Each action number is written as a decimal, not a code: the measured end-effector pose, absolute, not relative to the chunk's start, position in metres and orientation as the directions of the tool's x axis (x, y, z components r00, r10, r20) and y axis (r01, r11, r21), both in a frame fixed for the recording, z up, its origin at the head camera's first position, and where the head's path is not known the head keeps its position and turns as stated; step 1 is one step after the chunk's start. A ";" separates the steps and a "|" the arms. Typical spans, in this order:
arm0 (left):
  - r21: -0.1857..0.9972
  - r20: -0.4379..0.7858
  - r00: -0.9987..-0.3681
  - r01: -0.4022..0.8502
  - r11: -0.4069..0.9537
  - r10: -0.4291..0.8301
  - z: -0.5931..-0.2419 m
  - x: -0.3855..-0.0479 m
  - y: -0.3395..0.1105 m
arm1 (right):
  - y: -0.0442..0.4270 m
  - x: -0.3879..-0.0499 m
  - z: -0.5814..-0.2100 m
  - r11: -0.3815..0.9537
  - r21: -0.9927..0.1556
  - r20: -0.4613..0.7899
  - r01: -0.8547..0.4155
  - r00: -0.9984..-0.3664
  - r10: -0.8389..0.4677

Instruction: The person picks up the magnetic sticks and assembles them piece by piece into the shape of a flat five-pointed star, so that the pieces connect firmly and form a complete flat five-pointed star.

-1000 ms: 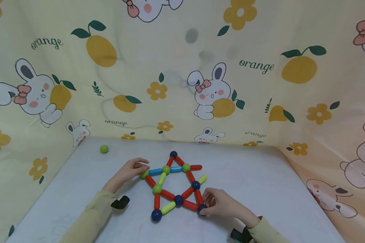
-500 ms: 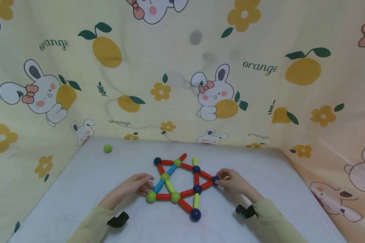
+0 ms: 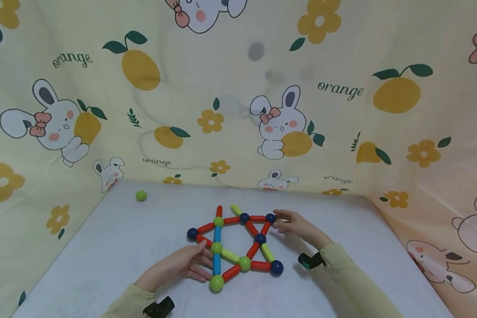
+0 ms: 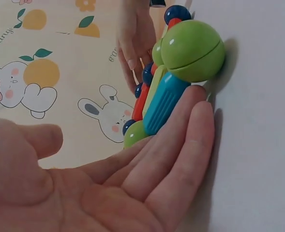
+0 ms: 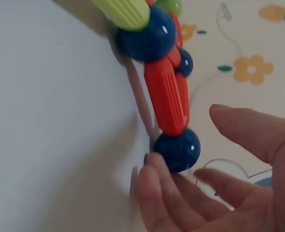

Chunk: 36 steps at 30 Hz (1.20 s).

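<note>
A flat structure of magnetic building rods (image 3: 217, 233) and balls lies on the white table. Red, light green and blue rods join its green and navy balls. My left hand (image 3: 184, 264) is at the near left side, its straight fingers against a blue rod (image 4: 165, 101) below a green ball (image 4: 193, 50). The thumb stands away from the rod. At the far right corner, my right hand (image 3: 300, 226) touches a navy ball (image 5: 177, 150) with its fingers, the thumb apart. Two rods, one red (image 3: 219, 211) and one light green (image 3: 235, 209), stick out freely at the far side.
A loose green ball (image 3: 141, 195) lies at the table's back left. A printed cloth (image 3: 230, 141) with rabbits and oranges hangs behind the table and along its sides. Each wrist carries a small black camera, the left one (image 3: 159, 307) near the table's front.
The structure has turned counterclockwise on the table. My right hand has moved to the far right with its corner ball, while my left hand now lies along the near left side.
</note>
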<state>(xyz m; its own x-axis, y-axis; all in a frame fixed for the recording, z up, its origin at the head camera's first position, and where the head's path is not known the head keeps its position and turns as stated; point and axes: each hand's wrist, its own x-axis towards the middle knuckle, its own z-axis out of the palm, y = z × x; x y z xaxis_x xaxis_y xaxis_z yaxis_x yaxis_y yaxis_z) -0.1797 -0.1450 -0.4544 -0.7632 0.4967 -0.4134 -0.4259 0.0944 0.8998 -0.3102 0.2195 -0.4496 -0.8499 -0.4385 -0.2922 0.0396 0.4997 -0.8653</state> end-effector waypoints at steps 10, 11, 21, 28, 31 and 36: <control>0.884 -0.421 -0.766 -0.467 0.030 0.485 -0.454 -0.171 -0.136 | 0.228 -0.257 -0.444 0.551 -0.830 -0.294 -0.087 -0.772 -0.564; 0.880 -0.422 -0.763 -0.474 0.020 0.490 -0.454 -0.170 -0.134 | 0.228 -0.252 -0.444 0.549 -0.830 -0.298 -0.097 -0.755 -0.584; 0.838 -0.415 -0.713 -0.542 -0.067 0.565 -0.455 -0.155 -0.118 | 0.230 -0.233 -0.445 0.576 -0.792 -0.237 -0.205 -0.765 -0.598; 0.880 -0.381 -0.690 -0.476 0.012 0.615 -0.438 -0.155 -0.135 | 0.236 -0.241 -0.441 0.586 -0.778 -0.257 -0.225 -0.737 -0.625; 0.914 -0.352 -0.736 -0.402 0.044 0.579 -0.425 -0.164 -0.149 | 0.239 -0.246 -0.440 0.590 -0.774 -0.265 -0.230 -0.728 -0.632; 0.954 -0.285 -0.831 -0.294 0.058 0.478 -0.408 -0.193 -0.183 | 0.244 -0.254 -0.441 0.606 -0.761 -0.284 -0.230 -0.722 -0.631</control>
<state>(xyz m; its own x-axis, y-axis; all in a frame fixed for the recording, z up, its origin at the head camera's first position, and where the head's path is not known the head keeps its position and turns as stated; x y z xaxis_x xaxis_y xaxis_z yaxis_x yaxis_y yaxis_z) -0.1934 -0.1833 -0.4080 -0.8312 0.4776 -0.2846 -0.2936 0.0576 0.9542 -0.2539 0.2444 -0.4407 -0.7218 -0.6310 -0.2843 -0.2300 0.6062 -0.7613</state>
